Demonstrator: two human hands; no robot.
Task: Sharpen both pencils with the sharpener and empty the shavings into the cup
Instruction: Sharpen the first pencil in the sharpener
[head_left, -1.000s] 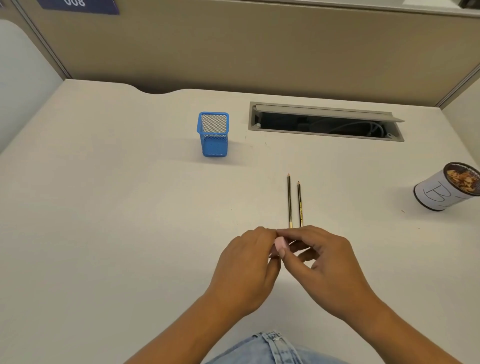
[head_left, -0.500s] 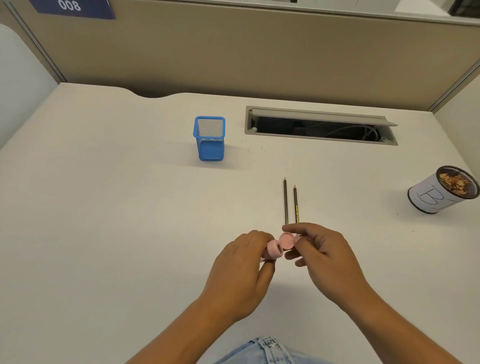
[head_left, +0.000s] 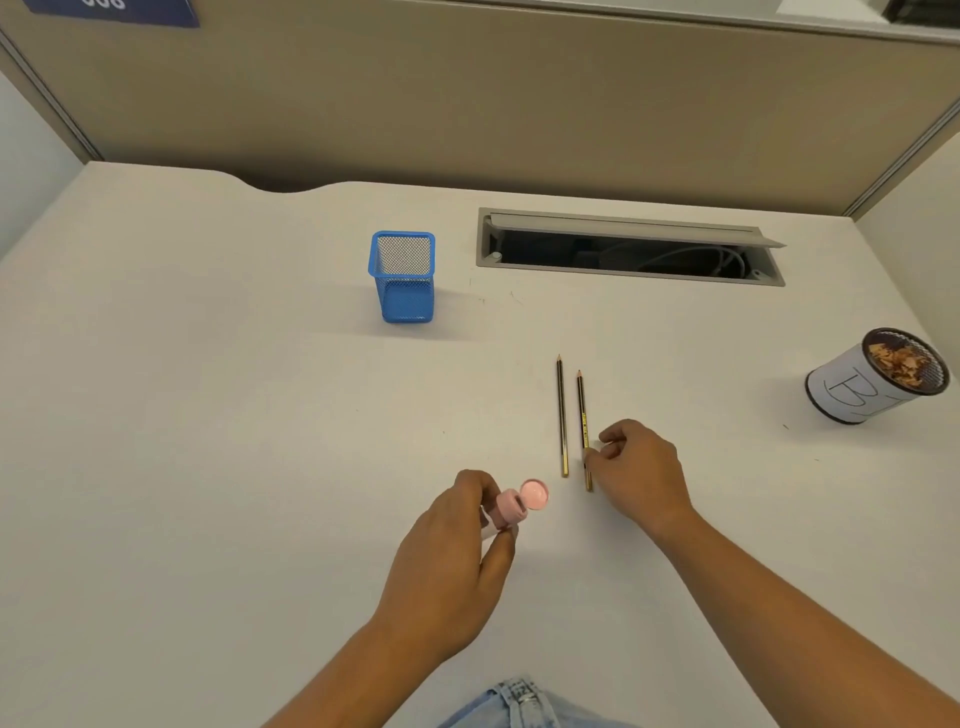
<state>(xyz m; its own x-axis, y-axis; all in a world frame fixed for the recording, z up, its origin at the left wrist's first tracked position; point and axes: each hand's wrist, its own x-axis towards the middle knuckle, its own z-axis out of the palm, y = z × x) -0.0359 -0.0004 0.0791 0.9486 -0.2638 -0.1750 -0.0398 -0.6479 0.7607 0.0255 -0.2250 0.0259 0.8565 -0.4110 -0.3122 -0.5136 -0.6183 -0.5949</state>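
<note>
Shifted to right pencil (head_left: 582, 410), right hand (head_left: 641, 467), grip unclear, left hand (head_left: 452, 566) pinching sharpener (head_left: 510, 507)

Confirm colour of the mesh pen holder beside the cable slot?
Blue: the square wire-mesh pen holder, best in head view.

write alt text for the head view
The left hand holds a pink sharpener with its lid open, while the right hand touches the right pencil, lying beside the left pencil on a white desk. A cup of shavings stands far right.
</note>
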